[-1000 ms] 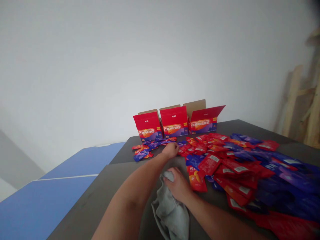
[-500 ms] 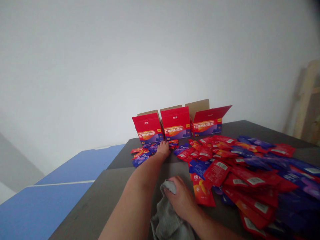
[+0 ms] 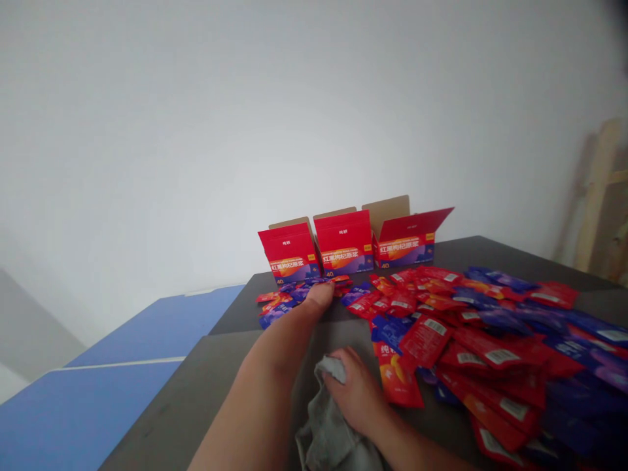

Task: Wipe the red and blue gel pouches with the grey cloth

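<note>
My left hand [image 3: 321, 296] reaches far forward over the dark table, at the right side of a small pile of red and blue sachets [image 3: 279, 306]. Its fingers are mostly hidden behind the back of the hand, so their grip does not show. Closer to me, my right hand [image 3: 354, 391] is closed on a crumpled grey cloth [image 3: 326, 425], thumb against its top fold. A red sachet [image 3: 398, 378] lies flat just right of that hand. Behind the small pile stand three red cartons: a left one [image 3: 293, 261], a middle one [image 3: 345, 252] and a right one [image 3: 405, 248], lids raised.
A large heap of red and blue sachets [image 3: 490, 350] covers the right part of the dark table [image 3: 196, 392]. Lower down on the left is a blue table top [image 3: 93, 405] with white lines. A pale wall rises behind, and a wooden frame [image 3: 598, 196] stands far right.
My left hand has dipped slightly at the small pile, and its fingers show less than before. My right hand stays in place with the cloth.
</note>
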The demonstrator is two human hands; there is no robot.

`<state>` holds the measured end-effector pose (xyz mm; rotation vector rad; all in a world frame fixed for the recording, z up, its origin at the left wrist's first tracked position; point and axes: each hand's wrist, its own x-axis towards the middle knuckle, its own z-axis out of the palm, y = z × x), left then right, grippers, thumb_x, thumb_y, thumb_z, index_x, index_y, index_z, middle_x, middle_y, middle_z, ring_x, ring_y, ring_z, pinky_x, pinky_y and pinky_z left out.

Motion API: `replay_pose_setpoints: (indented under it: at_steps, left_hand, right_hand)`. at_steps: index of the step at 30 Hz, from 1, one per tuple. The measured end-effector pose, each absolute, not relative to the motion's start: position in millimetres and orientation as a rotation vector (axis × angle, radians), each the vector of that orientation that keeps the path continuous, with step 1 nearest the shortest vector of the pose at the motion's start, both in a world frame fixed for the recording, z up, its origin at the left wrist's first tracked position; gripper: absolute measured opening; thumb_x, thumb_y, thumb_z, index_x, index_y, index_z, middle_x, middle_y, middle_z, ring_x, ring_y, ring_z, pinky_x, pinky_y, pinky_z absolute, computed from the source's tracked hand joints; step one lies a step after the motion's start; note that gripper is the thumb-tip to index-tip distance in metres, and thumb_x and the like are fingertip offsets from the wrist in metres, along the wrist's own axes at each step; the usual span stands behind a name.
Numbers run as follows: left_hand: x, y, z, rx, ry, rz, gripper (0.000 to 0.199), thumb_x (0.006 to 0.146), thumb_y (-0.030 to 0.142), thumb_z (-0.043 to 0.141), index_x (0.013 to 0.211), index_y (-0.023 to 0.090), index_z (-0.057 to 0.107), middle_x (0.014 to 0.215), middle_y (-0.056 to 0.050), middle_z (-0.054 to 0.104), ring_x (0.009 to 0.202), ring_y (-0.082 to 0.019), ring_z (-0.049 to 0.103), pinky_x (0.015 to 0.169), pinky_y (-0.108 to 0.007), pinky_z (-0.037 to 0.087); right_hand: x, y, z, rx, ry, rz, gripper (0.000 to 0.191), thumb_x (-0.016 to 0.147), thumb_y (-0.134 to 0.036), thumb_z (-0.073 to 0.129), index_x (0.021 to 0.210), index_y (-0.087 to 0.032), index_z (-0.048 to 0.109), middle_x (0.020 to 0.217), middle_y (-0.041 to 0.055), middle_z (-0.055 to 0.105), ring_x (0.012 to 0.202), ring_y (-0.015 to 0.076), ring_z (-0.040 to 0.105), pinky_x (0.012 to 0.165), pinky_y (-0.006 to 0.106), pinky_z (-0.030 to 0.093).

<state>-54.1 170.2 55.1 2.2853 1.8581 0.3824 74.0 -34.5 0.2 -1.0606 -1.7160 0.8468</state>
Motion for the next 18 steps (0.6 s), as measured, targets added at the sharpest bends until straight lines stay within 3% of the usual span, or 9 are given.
replay_pose_setpoints:
  at_steps: [5,10,14,16,18]
  left_hand:
    - [-73,127,71,2.395,1.86,0.541,0.036,0.087,0.012,0.037,0.118,0.017,0.056,0.117,-0.018,0.06,0.115,-0.027,0.053,0.104,-0.04,0.031]
    - [-101,48,70,2.423,1.803,0.647,0.032,0.083,0.011,0.047,0.111,0.021,0.058,0.122,-0.014,0.058,0.119,-0.025,0.049,0.106,-0.037,0.027]
    - [-117,-15,52,2.308,1.832,0.766,0.025,0.081,0.019,0.054,0.105,0.019,0.061,0.111,-0.018,0.062,0.115,-0.032,0.051,0.106,-0.046,0.024]
    - [-119,-37,43,2.274,1.889,0.733,0.021,0.082,0.023,0.054,0.1,0.018,0.063,0.098,-0.019,0.064,0.109,-0.033,0.054,0.105,-0.049,0.025]
    - [-120,-51,39,2.291,1.92,0.625,0.026,0.08,0.029,0.058,0.103,0.019,0.064,0.098,-0.017,0.063,0.109,-0.034,0.054,0.105,-0.051,0.024]
  right_hand:
    - [75,-32,1,-1.07,-1.724,0.812,0.014,0.077,-0.023,0.057,0.091,-0.022,0.058,0.093,0.0037,0.059,0.089,0.02,0.058,0.08,0.031,0.044]
    - [76,-30,2,-1.055,-1.754,0.765,0.015,0.078,-0.025,0.057,0.092,-0.021,0.057,0.093,0.0046,0.059,0.091,0.0203,0.057,0.082,0.032,0.044]
    - [76,-29,2,-1.064,-1.765,0.729,0.016,0.078,-0.026,0.058,0.093,-0.02,0.058,0.093,0.0052,0.06,0.091,0.0202,0.058,0.082,0.031,0.044]
    - [76,-28,2,-1.065,-1.772,0.713,0.016,0.078,-0.027,0.057,0.092,-0.02,0.058,0.093,0.0055,0.061,0.091,0.0202,0.058,0.082,0.031,0.044]
    - [76,-27,2,-1.07,-1.775,0.701,0.016,0.077,-0.027,0.058,0.091,-0.019,0.058,0.093,0.0057,0.061,0.091,0.0202,0.058,0.081,0.031,0.044]
